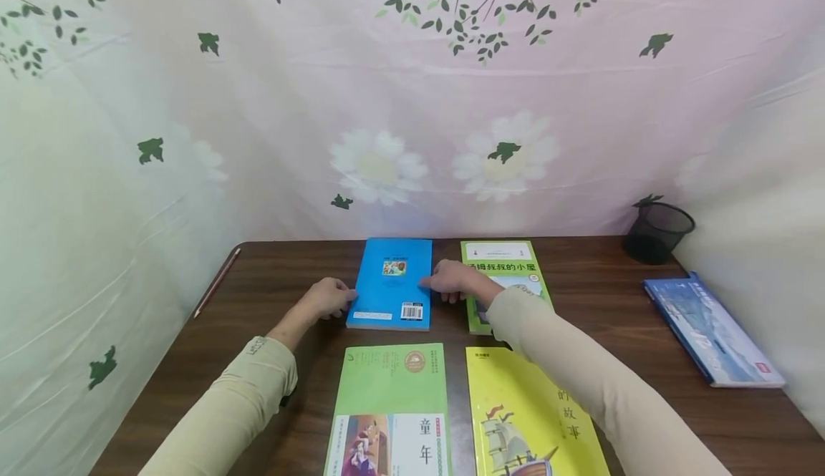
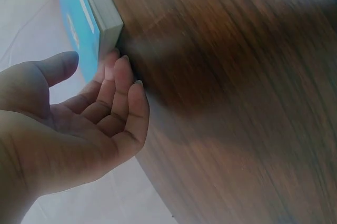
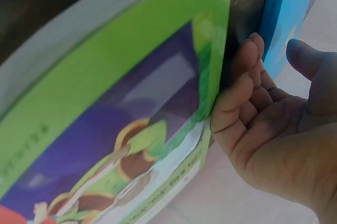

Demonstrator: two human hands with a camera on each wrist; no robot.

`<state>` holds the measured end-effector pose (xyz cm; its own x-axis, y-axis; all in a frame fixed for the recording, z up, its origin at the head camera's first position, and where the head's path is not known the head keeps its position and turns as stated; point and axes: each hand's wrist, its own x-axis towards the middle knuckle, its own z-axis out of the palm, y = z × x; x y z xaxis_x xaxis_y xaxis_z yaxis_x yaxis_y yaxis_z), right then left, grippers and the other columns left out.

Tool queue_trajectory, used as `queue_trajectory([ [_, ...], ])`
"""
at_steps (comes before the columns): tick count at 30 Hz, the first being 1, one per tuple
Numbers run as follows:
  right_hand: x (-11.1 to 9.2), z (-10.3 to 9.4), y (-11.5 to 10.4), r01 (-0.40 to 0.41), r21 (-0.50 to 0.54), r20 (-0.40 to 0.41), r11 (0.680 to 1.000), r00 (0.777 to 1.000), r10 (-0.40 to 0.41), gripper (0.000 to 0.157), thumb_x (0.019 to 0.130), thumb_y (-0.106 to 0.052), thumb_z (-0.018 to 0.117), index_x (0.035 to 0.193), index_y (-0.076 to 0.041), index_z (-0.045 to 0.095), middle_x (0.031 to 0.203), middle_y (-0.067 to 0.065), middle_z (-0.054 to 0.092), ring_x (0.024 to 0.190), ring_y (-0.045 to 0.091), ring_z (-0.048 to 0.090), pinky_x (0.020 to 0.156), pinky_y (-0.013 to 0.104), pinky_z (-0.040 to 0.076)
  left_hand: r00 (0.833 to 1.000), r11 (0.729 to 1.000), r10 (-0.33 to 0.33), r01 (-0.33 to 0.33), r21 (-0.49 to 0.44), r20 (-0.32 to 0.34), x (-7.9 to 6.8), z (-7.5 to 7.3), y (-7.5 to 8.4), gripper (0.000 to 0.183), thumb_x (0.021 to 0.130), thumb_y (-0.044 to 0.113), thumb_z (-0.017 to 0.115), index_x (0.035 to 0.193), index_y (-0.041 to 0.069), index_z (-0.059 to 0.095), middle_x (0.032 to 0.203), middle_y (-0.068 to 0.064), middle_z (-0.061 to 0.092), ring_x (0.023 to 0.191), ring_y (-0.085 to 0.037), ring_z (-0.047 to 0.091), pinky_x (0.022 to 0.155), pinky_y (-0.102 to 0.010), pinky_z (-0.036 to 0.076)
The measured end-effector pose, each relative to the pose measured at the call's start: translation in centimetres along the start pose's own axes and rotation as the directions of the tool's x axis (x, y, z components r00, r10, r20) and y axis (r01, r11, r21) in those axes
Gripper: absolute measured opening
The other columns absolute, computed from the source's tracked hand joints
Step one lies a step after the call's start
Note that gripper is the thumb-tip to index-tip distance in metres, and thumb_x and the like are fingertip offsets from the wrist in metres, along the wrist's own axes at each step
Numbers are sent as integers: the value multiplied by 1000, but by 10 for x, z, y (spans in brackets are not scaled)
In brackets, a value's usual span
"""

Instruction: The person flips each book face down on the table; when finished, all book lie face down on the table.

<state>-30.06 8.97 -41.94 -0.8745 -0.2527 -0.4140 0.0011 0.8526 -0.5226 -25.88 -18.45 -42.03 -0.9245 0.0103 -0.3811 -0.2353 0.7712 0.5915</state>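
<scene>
A blue book (image 1: 393, 290) lies back cover up near the far edge of the table, its barcode toward me. At its left side is my left hand (image 1: 329, 297); in the left wrist view the fingertips (image 2: 122, 66) meet the edge of the book (image 2: 79, 23), with the thumb raised apart from them. My right hand (image 1: 451, 279) is on the opposite side, its index finger at the right edge. In the right wrist view its fingers (image 3: 247, 55) are loosely bent between the blue book (image 3: 287, 18) and a green book (image 3: 131, 103). Neither hand grips the book.
My right forearm partly covers the far green book (image 1: 496, 250) and a yellow book (image 1: 515, 404). A light green book (image 1: 393, 376) lies nearer me. Farther right are a blue-white book (image 1: 712, 333) and a black mesh cup (image 1: 657, 232); a pencil (image 1: 217, 283) lies left.
</scene>
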Motion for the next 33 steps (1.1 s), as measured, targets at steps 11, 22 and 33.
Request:
queue_trajectory([
  [11, 3, 9, -5, 8, -65, -10, 998, 1000, -9, 38, 98, -43, 61, 84, -8, 64, 73, 8, 66, 66, 22, 62, 59, 33, 52, 1000, 998, 6, -4, 60, -29, 3, 4, -1, 29, 99, 26, 64, 108, -2, 67, 99, -15, 70, 84, -24, 65, 81, -41, 56],
  [22, 5, 10, -5, -1, -90, -29, 996, 1000, -1, 35, 99, -40, 62, 87, -7, 63, 74, 8, 66, 66, 22, 63, 58, 33, 54, 996, 997, 48, -42, 69, -80, 2, 10, -3, 22, 98, 22, 66, 102, 0, 68, 94, -13, 69, 82, -24, 66, 78, -39, 56],
  [33, 6, 11, -5, -1, -112, -31, 994, 1000, -2, 35, 100, -40, 60, 87, -8, 63, 74, 7, 66, 66, 21, 63, 58, 32, 53, 995, 995, 59, -53, 79, -78, -3, 10, -1, 19, 97, 20, 67, 100, 1, 68, 94, -13, 70, 82, -23, 66, 76, -39, 56],
])
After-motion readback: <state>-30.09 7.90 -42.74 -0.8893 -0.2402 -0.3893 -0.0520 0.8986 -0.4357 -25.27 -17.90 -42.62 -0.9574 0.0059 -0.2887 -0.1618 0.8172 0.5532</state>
